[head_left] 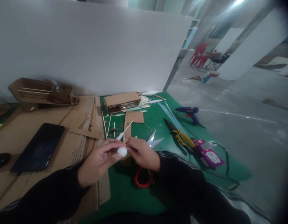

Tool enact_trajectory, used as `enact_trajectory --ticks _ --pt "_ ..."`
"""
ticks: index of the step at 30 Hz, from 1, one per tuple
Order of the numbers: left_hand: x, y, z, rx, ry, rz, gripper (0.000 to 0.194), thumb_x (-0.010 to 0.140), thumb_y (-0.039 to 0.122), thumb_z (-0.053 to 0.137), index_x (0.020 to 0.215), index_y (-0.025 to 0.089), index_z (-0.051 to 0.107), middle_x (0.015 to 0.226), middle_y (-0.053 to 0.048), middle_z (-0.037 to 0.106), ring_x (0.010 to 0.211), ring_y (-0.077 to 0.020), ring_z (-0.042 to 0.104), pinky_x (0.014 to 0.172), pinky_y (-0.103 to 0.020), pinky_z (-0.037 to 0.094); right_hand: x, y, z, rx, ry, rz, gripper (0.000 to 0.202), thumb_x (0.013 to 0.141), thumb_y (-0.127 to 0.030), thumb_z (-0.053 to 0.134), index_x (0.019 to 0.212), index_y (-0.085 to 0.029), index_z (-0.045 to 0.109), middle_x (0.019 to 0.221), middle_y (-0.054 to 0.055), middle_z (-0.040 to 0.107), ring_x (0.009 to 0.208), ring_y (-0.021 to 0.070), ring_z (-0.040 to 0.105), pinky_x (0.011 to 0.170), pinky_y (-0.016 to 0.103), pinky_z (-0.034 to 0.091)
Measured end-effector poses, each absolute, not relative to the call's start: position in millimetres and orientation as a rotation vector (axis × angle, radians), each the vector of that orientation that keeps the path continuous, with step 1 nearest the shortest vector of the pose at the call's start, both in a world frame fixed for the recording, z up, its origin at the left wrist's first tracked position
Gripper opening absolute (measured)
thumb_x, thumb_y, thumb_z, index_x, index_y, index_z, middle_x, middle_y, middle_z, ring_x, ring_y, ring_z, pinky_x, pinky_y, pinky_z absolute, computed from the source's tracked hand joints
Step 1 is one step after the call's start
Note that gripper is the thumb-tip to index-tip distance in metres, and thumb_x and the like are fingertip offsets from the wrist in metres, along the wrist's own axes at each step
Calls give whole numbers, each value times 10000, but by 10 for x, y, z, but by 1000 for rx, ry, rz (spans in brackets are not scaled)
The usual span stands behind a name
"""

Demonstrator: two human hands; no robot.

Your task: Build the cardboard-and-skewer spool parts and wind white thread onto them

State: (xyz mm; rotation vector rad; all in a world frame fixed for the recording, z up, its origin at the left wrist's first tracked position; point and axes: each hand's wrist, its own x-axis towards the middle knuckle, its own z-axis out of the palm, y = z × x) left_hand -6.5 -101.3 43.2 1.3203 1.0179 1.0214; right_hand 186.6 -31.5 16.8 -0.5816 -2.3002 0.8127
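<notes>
Between the thumb and fingers of my left hand (99, 158) is a thin wooden stick (128, 127) with white fibre-like wrapping (120, 136) on it. A round white end (122, 151) shows just below the fingertips; whether it is one piece with the stick is hidden. My right hand (140, 152) is closed in a pinch, its fingertips against the left fingers and the white piece. What it pinches cannot be seen. Scissors (155, 140) lie under and beside my right hand, their red handle (144, 178) below the wrist.
Pliers (178, 135), a blue glue gun (190, 113), clear glue sticks (173, 116) and a purple-white power box (209, 152) with a cable lie right. Cardboard boxes (121, 101) stand at the back. Leftward are a black phone (38, 147) and cardboard sheets (71, 146).
</notes>
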Motion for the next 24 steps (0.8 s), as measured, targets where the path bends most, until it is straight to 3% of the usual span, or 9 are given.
enact_trajectory --ticks 5,11,20,24 --pt "-100 -983 398 1283 1065 941 281 919 324 557 1160 186 605 1075 -82 686 1000 -198 639 907 -301 489 1885 -425 228 -513 -2391 821 72 861 -132 467 829 -174 515 774 37 553 684 150 496 638 253 418" --pt "-68 -969 279 1380 1148 948 277 915 335 561 1139 175 527 1099 -99 627 1054 -223 596 929 -343 457 1969 -507 388 -429 -2598 648 74 786 -124 482 830 -180 502 816 62 564 756 183 500 688 293 416" --pt "-13 -1023 323 1154 823 860 199 876 292 638 1015 160 587 924 -33 641 905 -161 616 862 -294 469 1992 -432 646 -304 -2698 346 160 897 -130 447 867 -143 603 869 89 574 774 183 482 698 311 390" --pt "-24 -1026 335 1085 834 813 201 833 272 690 973 142 627 937 -46 643 928 -173 614 883 -310 454 1961 -372 643 -261 -2637 382 212 955 -183 454 936 -147 662 840 76 553 766 177 485 687 292 418"
